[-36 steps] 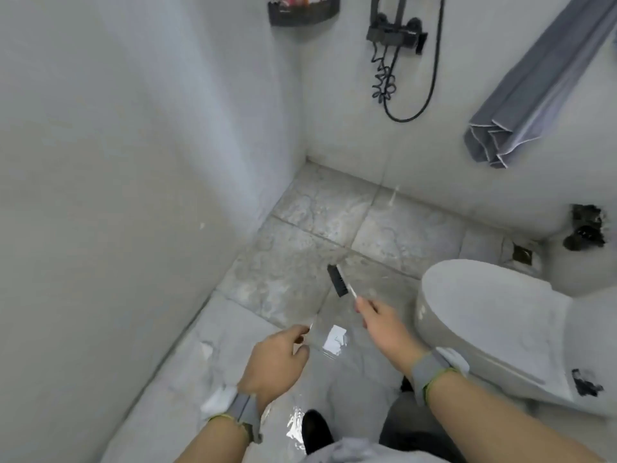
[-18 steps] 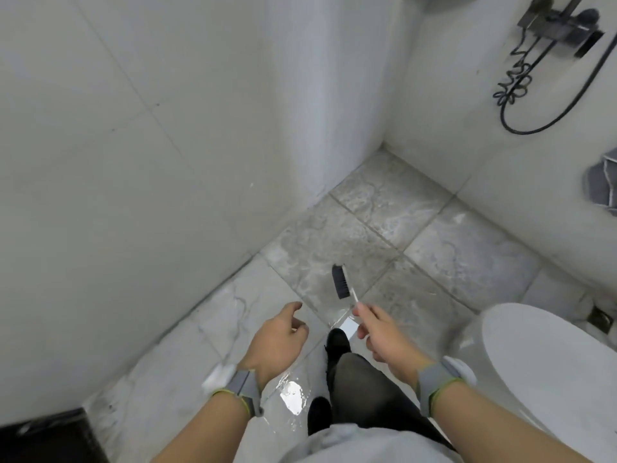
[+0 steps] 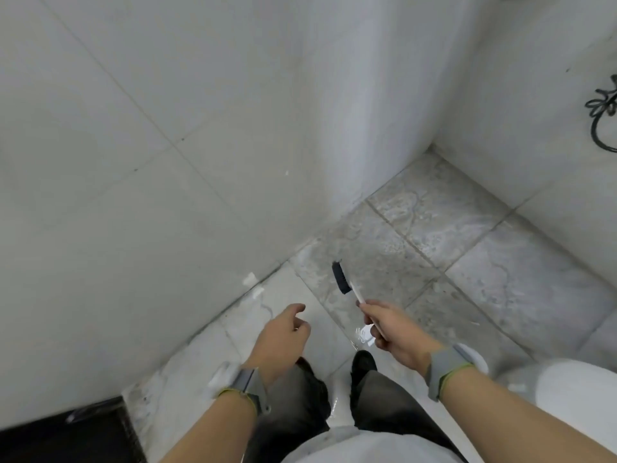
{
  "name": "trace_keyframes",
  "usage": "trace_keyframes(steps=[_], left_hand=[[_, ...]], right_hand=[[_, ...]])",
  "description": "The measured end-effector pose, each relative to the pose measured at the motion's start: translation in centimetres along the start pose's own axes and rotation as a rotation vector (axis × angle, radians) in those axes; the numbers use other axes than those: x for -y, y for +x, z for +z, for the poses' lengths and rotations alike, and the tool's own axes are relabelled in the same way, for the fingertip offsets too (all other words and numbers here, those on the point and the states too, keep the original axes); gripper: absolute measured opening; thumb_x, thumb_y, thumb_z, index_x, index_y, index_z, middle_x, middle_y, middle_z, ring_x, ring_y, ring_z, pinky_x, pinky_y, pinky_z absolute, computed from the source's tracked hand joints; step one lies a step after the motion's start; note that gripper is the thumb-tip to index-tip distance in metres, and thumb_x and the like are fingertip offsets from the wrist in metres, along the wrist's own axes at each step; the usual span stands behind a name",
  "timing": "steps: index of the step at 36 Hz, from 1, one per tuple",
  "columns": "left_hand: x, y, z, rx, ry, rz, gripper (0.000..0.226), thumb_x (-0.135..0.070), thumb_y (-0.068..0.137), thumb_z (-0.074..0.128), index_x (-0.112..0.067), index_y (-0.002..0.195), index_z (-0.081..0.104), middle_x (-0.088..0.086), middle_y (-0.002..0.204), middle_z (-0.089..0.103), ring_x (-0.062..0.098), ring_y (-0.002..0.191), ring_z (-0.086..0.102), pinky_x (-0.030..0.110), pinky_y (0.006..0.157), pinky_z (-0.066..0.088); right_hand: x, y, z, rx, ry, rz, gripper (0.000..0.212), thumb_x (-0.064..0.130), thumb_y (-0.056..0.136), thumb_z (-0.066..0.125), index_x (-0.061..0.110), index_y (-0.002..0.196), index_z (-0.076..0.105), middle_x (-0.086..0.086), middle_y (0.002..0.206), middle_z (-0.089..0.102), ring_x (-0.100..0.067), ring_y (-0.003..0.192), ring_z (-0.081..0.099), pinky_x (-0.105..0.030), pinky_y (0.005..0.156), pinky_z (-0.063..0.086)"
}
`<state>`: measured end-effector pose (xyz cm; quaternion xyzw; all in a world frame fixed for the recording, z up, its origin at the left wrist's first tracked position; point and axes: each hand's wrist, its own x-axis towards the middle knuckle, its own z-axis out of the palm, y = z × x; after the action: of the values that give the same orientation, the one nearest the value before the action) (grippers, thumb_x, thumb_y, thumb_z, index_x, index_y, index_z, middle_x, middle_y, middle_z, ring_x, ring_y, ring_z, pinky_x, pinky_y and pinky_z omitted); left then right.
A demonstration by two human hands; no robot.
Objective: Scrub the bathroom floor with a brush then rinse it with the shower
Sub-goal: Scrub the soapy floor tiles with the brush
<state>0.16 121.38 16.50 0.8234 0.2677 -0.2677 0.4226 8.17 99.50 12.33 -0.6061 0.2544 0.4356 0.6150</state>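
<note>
Gripping the white handle of a brush (image 3: 347,284) in the right hand (image 3: 395,332), fingers (image 3: 380,339) curled tight around the lower end of the handle, thumb laid along it. Brush raised off the floor (image 3: 500,248), dark bristled head tilted up and away toward the corner where the two walls meet, handle slanting back down into the grip. Left hand (image 3: 282,335) beside it and apart, held out in the air over the pale tile, fingers loosely bent and holding nothing, touching neither brush nor wall. Grey bands with a green edge on both wrists. Floor of grey mottled tiles, wet and glossy, a bright patch of reflected light just under the right hand. Two dark trouser legs and the toe of a dark shoe (image 3: 364,360) below the hands. White toilet (image 3: 581,396) at the lower right edge, only partly in view. Black coiled shower hose (image 3: 601,121) hanging against the wall at the far right. Dark strip (image 3: 66,432) at the lower left corner, too dim to identify.
</note>
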Motion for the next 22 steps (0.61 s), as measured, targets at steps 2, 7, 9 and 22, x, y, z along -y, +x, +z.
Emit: trace_keyframes(steps=[2,7,9,22], left_hand=[[0.1,0.8,-0.2,0.004,-0.012,-0.007,0.043,-0.031,0.099,0.05,-0.033,0.142,0.05,-0.018,0.1,0.069,0.007,0.082,0.066,0.032,0.082,0.057],[0.6,4.9,-1.7,0.063,0.052,0.016,0.045,-0.032,0.101,0.051,-0.034,0.145,0.048,-0.02,0.106,0.067,-0.001,0.1,0.061,0.023,0.091,0.048],[1.0,7.0,-2.3,0.111,0.084,0.02,0.045,-0.033,0.1,0.05,-0.034,0.146,0.048,-0.021,0.106,0.067,0.001,0.1,0.063,0.025,0.093,0.049],[4.2,23.3,-3.5,0.419,0.406,0.079,0.046,-0.033,0.102,0.048,-0.027,0.148,0.047,-0.004,0.131,0.064,0.017,0.119,0.059,0.034,0.106,0.046]], right_hand=[[0.5,0.6,0.6,0.005,0.047,0.01,0.031,0.025,0.097,0.063,0.007,0.123,0.064,0.004,0.066,0.049,-0.01,0.049,0.034,-0.022,0.046,0.022],[1.5,3.1,2.7,0.008,0.119,0.06,0.032,0.029,0.099,0.06,0.013,0.126,0.065,0.004,0.069,0.049,-0.009,0.053,0.039,-0.022,0.05,0.029],[1.6,4.2,3.5,0.019,0.148,0.075,0.034,0.031,0.098,0.062,0.014,0.127,0.064,0.005,0.07,0.05,-0.009,0.054,0.041,-0.021,0.052,0.033],[-1.3,13.7,6.7,-0.173,0.474,0.277,0.042,0.058,0.094,0.059,0.017,0.105,0.063,0.007,0.061,0.029,-0.011,0.048,0.023,-0.024,0.048,0.022]])
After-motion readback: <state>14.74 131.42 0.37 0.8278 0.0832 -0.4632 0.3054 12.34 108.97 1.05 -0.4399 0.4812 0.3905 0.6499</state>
